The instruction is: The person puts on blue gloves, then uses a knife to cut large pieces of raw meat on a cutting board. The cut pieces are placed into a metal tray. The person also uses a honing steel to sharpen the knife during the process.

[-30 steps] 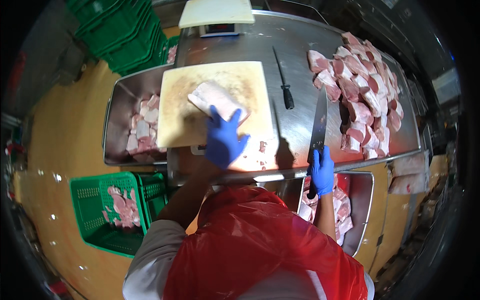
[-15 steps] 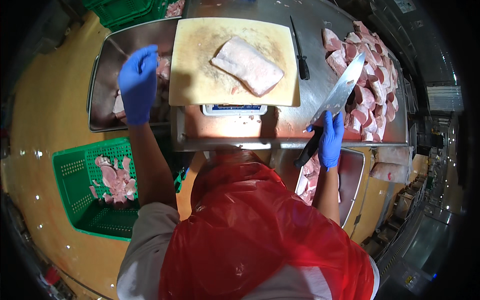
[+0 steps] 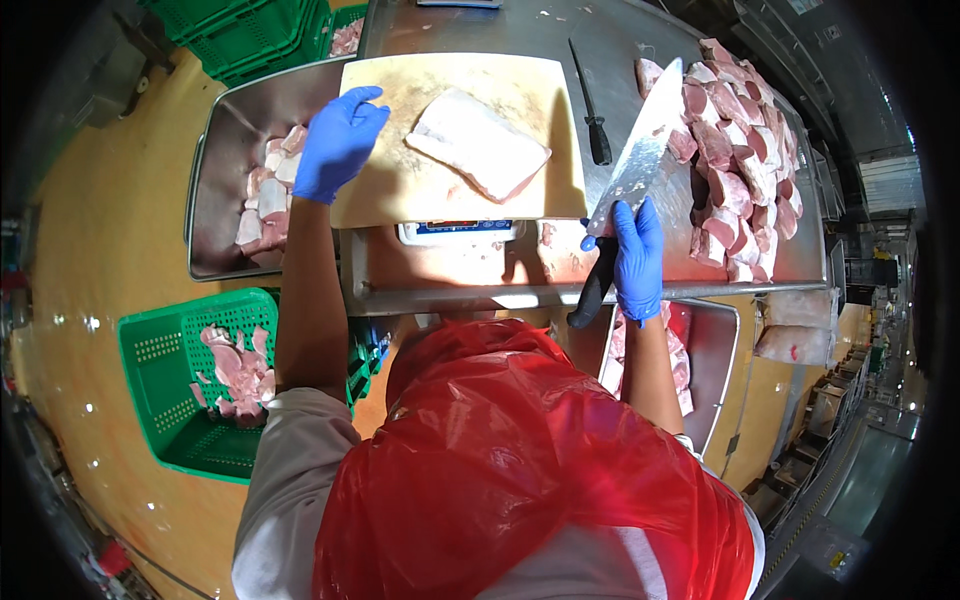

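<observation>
A large wide-bladed knife (image 3: 645, 140) with a black handle is in my right hand (image 3: 638, 260), gloved in blue, its fingers closed round it by the table's front edge. The blade points up and away. My left hand (image 3: 342, 145), also gloved in blue, hovers over the left edge of the cutting board (image 3: 400, 195) with loosely bent fingers and nothing visible in them. On the board lies a pale, fat-covered slab of meat (image 3: 478, 142), apart from both hands. Beneath the board's near edge shows a scale (image 3: 455, 232).
To the right, meat pieces (image 3: 745, 160) are heaped on the steel table (image 3: 620, 50). A sharpening steel (image 3: 590, 110) lies beside the board. Steel tubs of meat stand left (image 3: 215, 170) and lower right (image 3: 712, 350). A green crate (image 3: 150, 390) of trimmings sits lower left.
My left hand has moved right, from over the steel tub to the board's left edge. The knife and my right hand have shifted slightly left.
</observation>
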`<act>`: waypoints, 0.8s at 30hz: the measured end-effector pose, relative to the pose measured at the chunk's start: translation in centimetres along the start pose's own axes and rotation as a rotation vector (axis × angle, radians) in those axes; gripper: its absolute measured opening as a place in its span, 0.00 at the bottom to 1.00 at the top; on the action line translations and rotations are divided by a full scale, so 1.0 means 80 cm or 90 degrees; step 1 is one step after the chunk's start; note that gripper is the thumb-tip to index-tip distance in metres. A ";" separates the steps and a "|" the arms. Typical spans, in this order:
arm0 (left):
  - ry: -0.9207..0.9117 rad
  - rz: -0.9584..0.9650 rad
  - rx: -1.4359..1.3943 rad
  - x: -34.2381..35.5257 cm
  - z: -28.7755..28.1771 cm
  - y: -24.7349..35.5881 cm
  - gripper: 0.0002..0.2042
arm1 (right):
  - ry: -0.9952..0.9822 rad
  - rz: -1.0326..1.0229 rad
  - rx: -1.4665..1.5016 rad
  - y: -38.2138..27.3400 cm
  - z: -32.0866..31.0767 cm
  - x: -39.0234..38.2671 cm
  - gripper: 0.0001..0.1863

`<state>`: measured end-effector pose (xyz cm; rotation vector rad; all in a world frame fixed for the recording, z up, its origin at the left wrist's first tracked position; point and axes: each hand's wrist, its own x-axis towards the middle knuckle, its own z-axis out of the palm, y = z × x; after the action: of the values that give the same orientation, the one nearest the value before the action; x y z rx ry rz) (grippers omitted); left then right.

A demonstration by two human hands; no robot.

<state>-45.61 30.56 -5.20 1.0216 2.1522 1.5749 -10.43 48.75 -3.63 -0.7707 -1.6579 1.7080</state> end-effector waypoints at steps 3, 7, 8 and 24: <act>-0.065 -0.015 0.024 0.012 0.020 -0.021 0.21 | -0.023 0.027 0.017 0.004 -0.002 0.000 0.10; -0.099 -0.120 -0.158 0.027 0.066 -0.034 0.22 | -0.043 0.085 0.097 0.007 0.014 0.001 0.11; -0.126 -0.077 -0.129 0.035 0.080 -0.037 0.23 | -0.061 0.113 0.170 0.015 0.020 0.006 0.11; -0.855 -0.087 -0.374 -0.123 0.516 0.176 0.35 | 0.724 0.054 -0.020 0.091 -0.266 -0.315 0.08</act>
<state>-8.65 55.49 -9.01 1.1450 0.7631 0.8471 21.67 42.57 -12.16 -1.4650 -0.8391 0.9177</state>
